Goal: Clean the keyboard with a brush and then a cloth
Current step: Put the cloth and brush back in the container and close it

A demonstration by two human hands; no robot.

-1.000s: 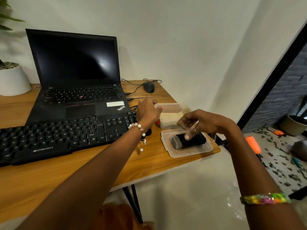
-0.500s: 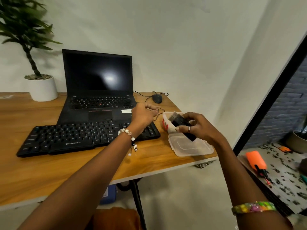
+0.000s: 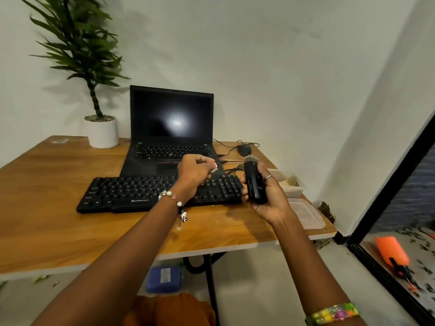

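With our right hand (image 3: 263,196) gripping the brush (image 3: 253,182) bristles-up at the keyboard's (image 3: 160,191) three o'clock and our left hand (image 3: 194,171) loosely curled, holding nothing we can make out, we judge brushing comes next: tip bristles down onto keys.

We see a small home office or study corner. A wooden desk (image 3: 58,184) stands against a plain white wall (image 3: 270,67) and carries an open laptop (image 3: 171,135), a separate black keyboard (image 3: 131,192), a wired mouse (image 3: 244,149) and a potted plant (image 3: 101,131). At right, a black-framed doorway (image 3: 386,194) opens onto a speckled floor (image 3: 421,262).
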